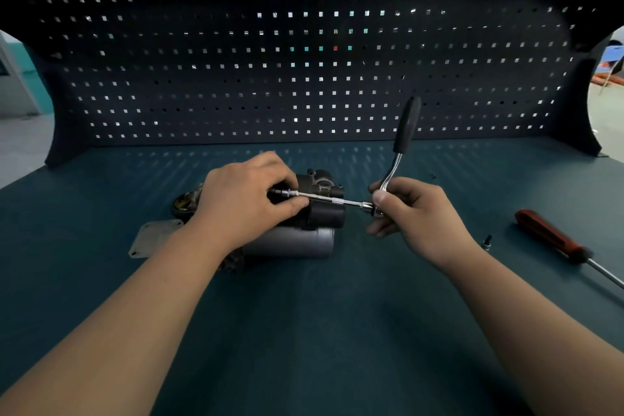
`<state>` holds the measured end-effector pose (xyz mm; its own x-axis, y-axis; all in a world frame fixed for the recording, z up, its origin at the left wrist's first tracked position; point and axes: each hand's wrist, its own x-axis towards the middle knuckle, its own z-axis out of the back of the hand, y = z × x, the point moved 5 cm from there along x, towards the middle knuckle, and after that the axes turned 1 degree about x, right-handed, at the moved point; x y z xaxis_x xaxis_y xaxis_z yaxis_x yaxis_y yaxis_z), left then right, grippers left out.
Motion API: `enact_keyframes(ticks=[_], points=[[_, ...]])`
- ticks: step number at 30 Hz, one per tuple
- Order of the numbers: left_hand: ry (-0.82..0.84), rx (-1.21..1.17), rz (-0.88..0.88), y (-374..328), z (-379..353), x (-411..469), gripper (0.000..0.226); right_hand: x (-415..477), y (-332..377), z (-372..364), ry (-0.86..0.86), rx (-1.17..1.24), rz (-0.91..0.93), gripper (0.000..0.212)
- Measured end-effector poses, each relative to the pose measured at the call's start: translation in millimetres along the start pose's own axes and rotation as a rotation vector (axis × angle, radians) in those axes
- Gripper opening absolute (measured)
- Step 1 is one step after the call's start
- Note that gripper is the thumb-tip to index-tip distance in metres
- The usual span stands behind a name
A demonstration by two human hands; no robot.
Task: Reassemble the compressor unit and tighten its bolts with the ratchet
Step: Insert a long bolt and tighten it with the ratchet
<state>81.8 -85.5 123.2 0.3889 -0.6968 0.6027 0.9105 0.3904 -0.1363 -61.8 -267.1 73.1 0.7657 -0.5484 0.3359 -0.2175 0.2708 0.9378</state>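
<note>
left hand (246,199) pinches extension bar (324,200) tip at compressor (324,218) | right hand (417,213) grips ratchet (403,135) head, handle upright | screwdriver (550,235) farther right

You stand at a workshop bench: a dark perforated tool panel (304,71) rises behind the teal worktop (304,331), with a red-handled screwdriver (547,235) and a ratchet (403,135) in use.
</note>
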Motion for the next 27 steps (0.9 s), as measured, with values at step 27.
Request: enact_keyframes(ticks=[27], points=[[-0.014, -0.011, 0.017, 0, -1, 1, 0.020, -9, 20, 5, 0.130, -0.117, 0.123, 0.031]])
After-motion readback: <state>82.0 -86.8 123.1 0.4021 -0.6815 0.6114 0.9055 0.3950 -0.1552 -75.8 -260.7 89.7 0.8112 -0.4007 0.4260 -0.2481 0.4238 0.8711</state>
